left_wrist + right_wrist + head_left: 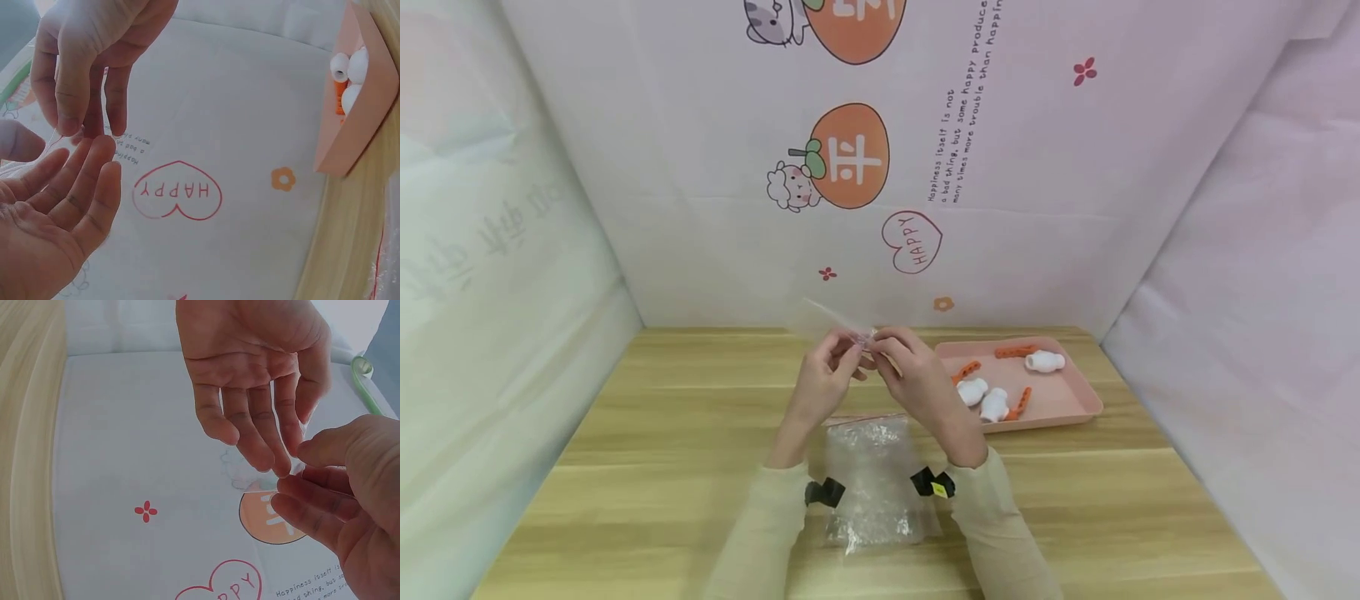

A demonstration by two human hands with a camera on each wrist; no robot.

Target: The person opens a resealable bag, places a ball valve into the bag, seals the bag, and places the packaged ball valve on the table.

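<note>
Both hands meet at mid-height near the back wall, over a thin clear plastic zip bag (833,313) with a reddish strip at its edge. My left hand (822,382) pinches the bag's edge between thumb and forefinger, its other fingers spread loosely in the left wrist view. Opposite it, my right hand (921,385) pinches the same edge, fingertips close against the left ones. The bag's film tilts up and left from the fingers. Below the forearms lies a stack of clear zip bags (872,487) with a red strip along the far end.
A pink tray (1078,408) stands on the wooden table (685,433) at the right, close by the right hand. It holds several white bulb-shaped pieces (1045,361) and orange perforated strips (1017,352). Printed white sheeting (1015,250) encloses the table at the back and sides.
</note>
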